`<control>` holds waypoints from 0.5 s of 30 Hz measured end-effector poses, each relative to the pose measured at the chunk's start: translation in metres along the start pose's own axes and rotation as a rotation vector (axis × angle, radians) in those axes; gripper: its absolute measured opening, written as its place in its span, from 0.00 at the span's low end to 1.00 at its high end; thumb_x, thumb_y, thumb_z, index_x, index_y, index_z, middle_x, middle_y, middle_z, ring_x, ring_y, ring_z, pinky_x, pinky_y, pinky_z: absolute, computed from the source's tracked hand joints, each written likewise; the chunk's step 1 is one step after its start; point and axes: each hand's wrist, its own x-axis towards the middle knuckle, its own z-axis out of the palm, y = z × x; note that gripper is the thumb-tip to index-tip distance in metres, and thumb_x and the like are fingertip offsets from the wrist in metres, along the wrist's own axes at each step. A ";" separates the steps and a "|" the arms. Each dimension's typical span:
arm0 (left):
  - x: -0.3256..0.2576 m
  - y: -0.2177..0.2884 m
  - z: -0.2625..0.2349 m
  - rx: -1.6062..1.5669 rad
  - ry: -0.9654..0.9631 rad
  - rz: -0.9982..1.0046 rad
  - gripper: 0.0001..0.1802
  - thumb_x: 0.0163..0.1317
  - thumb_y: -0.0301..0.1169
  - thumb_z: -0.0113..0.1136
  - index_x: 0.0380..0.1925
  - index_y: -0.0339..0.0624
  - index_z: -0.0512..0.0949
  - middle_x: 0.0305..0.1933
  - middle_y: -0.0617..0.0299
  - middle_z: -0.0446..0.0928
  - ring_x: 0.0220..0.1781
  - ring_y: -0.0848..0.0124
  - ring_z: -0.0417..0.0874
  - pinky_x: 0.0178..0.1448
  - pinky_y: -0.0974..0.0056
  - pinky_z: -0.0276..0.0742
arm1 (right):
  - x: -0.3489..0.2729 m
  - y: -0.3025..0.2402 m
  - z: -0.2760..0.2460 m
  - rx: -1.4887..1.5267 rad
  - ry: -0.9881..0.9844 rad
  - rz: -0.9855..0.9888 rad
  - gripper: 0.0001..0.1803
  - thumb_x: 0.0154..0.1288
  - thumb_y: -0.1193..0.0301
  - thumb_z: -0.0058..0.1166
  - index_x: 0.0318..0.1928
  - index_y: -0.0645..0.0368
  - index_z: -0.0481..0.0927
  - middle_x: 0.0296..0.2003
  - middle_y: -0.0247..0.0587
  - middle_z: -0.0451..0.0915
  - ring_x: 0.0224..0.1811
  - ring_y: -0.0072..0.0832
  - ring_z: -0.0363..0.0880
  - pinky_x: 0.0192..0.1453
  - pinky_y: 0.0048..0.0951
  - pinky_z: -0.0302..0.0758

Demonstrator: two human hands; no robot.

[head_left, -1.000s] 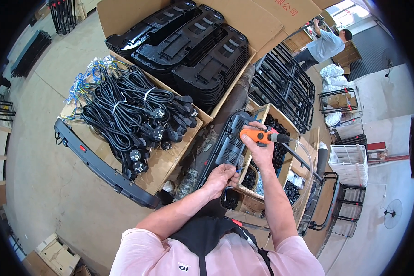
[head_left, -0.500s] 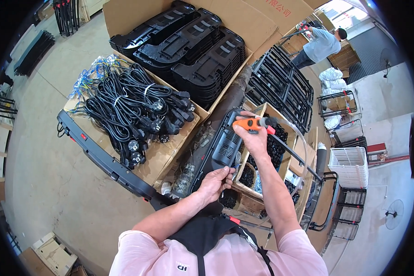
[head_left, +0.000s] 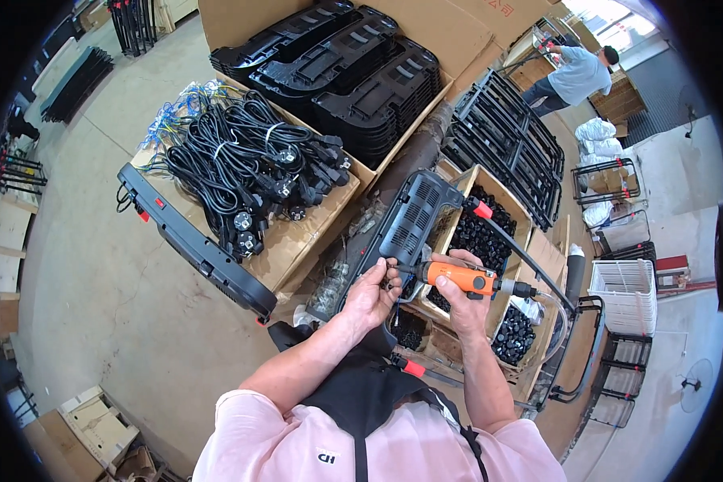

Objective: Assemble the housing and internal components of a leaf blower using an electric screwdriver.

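Note:
My right hand [head_left: 464, 309] is wrapped round an orange air screwdriver [head_left: 451, 277], held roughly level with its tip toward my left. At that tip, the thumb and fingers of my left hand [head_left: 368, 299] are pinched together; whatever sits between them is too small to make out. Just beyond both hands lies a long black plastic housing [head_left: 408, 225] with vent slots. A black tube frame with red end pieces [head_left: 479, 208] reaches from the housing toward the right.
Wooden bins of small black parts [head_left: 480, 233] stand at the right. Bundled black power cables [head_left: 241, 161] lie on a cardboard box at the left, beside another long black housing [head_left: 193, 241]. Stacked black covers [head_left: 377, 96] fill a carton. A co-worker [head_left: 580, 76] stands far right.
My right hand has drawn the screwdriver back from over the housing and swung it level beside my left hand. The left hand stays pinched near the housing's near part.

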 end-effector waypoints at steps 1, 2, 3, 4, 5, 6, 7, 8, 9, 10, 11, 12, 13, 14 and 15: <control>0.000 -0.002 -0.001 0.010 -0.026 0.010 0.16 0.82 0.42 0.56 0.53 0.43 0.81 0.38 0.65 0.82 0.36 0.72 0.85 0.43 0.65 0.87 | -0.001 0.000 -0.002 0.003 0.002 -0.001 0.32 0.65 0.71 0.72 0.65 0.65 0.72 0.57 0.52 0.87 0.59 0.34 0.85 0.69 0.38 0.79; 0.000 -0.003 -0.003 0.009 -0.048 0.016 0.16 0.82 0.42 0.56 0.54 0.42 0.81 0.39 0.65 0.83 0.37 0.72 0.85 0.44 0.65 0.88 | -0.003 0.001 -0.003 0.002 -0.005 -0.013 0.32 0.65 0.71 0.73 0.65 0.64 0.73 0.57 0.52 0.87 0.59 0.34 0.85 0.69 0.38 0.79; -0.001 -0.004 -0.005 0.011 -0.048 0.017 0.16 0.82 0.42 0.56 0.54 0.42 0.81 0.39 0.65 0.83 0.37 0.72 0.85 0.44 0.65 0.88 | -0.004 0.001 -0.005 0.001 -0.012 -0.025 0.32 0.65 0.71 0.73 0.65 0.64 0.73 0.57 0.52 0.87 0.59 0.34 0.85 0.69 0.38 0.79; -0.004 -0.005 -0.004 0.028 -0.053 0.020 0.16 0.82 0.42 0.56 0.54 0.42 0.81 0.39 0.65 0.83 0.37 0.72 0.85 0.45 0.64 0.88 | -0.006 0.001 -0.006 0.003 -0.010 -0.026 0.32 0.65 0.71 0.73 0.65 0.64 0.73 0.57 0.52 0.87 0.59 0.34 0.85 0.69 0.38 0.79; -0.006 -0.005 -0.003 0.044 -0.058 0.023 0.16 0.82 0.42 0.56 0.55 0.41 0.81 0.39 0.65 0.83 0.38 0.72 0.86 0.45 0.64 0.88 | -0.007 0.001 -0.008 0.000 -0.019 -0.035 0.32 0.65 0.71 0.73 0.65 0.64 0.73 0.57 0.52 0.86 0.60 0.34 0.85 0.69 0.38 0.79; -0.009 -0.005 -0.002 0.045 -0.057 0.024 0.16 0.82 0.42 0.56 0.55 0.41 0.81 0.39 0.65 0.83 0.38 0.72 0.86 0.45 0.64 0.88 | -0.008 0.002 -0.009 -0.004 -0.028 -0.045 0.32 0.65 0.71 0.73 0.65 0.64 0.73 0.57 0.53 0.86 0.60 0.34 0.85 0.69 0.38 0.79; -0.012 -0.004 0.000 0.064 -0.053 0.015 0.16 0.82 0.42 0.55 0.55 0.41 0.81 0.39 0.65 0.82 0.39 0.72 0.86 0.45 0.64 0.88 | -0.009 0.001 -0.008 -0.003 -0.032 -0.045 0.32 0.65 0.71 0.73 0.65 0.64 0.73 0.57 0.53 0.86 0.60 0.34 0.85 0.69 0.38 0.79; -0.014 -0.003 0.000 0.082 -0.048 0.006 0.17 0.82 0.42 0.55 0.55 0.41 0.81 0.39 0.65 0.82 0.40 0.72 0.86 0.46 0.65 0.88 | -0.010 0.000 -0.007 -0.020 -0.038 -0.045 0.32 0.65 0.71 0.73 0.65 0.64 0.73 0.57 0.53 0.86 0.60 0.34 0.85 0.69 0.39 0.79; -0.015 -0.004 -0.003 0.080 -0.046 0.011 0.17 0.82 0.42 0.55 0.55 0.41 0.81 0.39 0.65 0.82 0.40 0.72 0.86 0.46 0.65 0.88 | -0.011 0.000 -0.006 -0.036 -0.045 -0.045 0.32 0.65 0.70 0.73 0.65 0.64 0.73 0.57 0.53 0.86 0.60 0.34 0.84 0.69 0.39 0.79; -0.017 -0.004 -0.004 0.047 -0.075 0.000 0.16 0.83 0.40 0.53 0.57 0.39 0.80 0.42 0.63 0.82 0.41 0.70 0.86 0.47 0.64 0.88 | -0.011 0.002 -0.005 -0.038 -0.050 -0.046 0.32 0.65 0.70 0.73 0.65 0.64 0.73 0.57 0.53 0.86 0.60 0.34 0.84 0.69 0.39 0.79; -0.018 -0.004 -0.005 0.013 -0.104 -0.011 0.16 0.84 0.38 0.52 0.59 0.38 0.78 0.45 0.61 0.82 0.42 0.68 0.86 0.47 0.63 0.88 | -0.010 0.006 -0.004 -0.039 -0.058 -0.052 0.32 0.65 0.72 0.72 0.65 0.64 0.73 0.58 0.53 0.86 0.60 0.35 0.84 0.69 0.39 0.80; -0.020 -0.008 -0.005 0.009 -0.104 -0.006 0.16 0.84 0.38 0.52 0.59 0.38 0.78 0.45 0.61 0.82 0.42 0.68 0.86 0.47 0.63 0.88 | -0.010 0.010 -0.003 -0.041 -0.066 -0.057 0.31 0.65 0.73 0.72 0.65 0.65 0.73 0.58 0.53 0.85 0.60 0.35 0.84 0.69 0.39 0.80; -0.026 -0.013 0.006 0.043 0.010 -0.016 0.17 0.85 0.36 0.49 0.61 0.35 0.76 0.47 0.59 0.81 0.45 0.66 0.85 0.52 0.61 0.87 | -0.010 0.013 -0.002 -0.043 -0.069 -0.053 0.31 0.65 0.73 0.72 0.65 0.65 0.73 0.58 0.53 0.85 0.60 0.35 0.84 0.69 0.39 0.80; -0.030 -0.016 0.012 0.075 0.124 -0.021 0.17 0.85 0.34 0.46 0.62 0.33 0.73 0.49 0.57 0.80 0.47 0.64 0.85 0.57 0.59 0.86 | -0.008 0.015 0.003 -0.035 -0.069 -0.040 0.31 0.65 0.74 0.71 0.66 0.65 0.73 0.58 0.53 0.85 0.60 0.35 0.85 0.68 0.38 0.80; -0.032 -0.020 0.008 0.069 0.127 -0.015 0.17 0.85 0.34 0.46 0.62 0.33 0.73 0.49 0.57 0.80 0.47 0.64 0.85 0.57 0.59 0.86 | -0.006 0.018 0.008 -0.028 -0.068 -0.026 0.31 0.66 0.76 0.71 0.66 0.65 0.73 0.58 0.53 0.85 0.60 0.34 0.85 0.68 0.38 0.81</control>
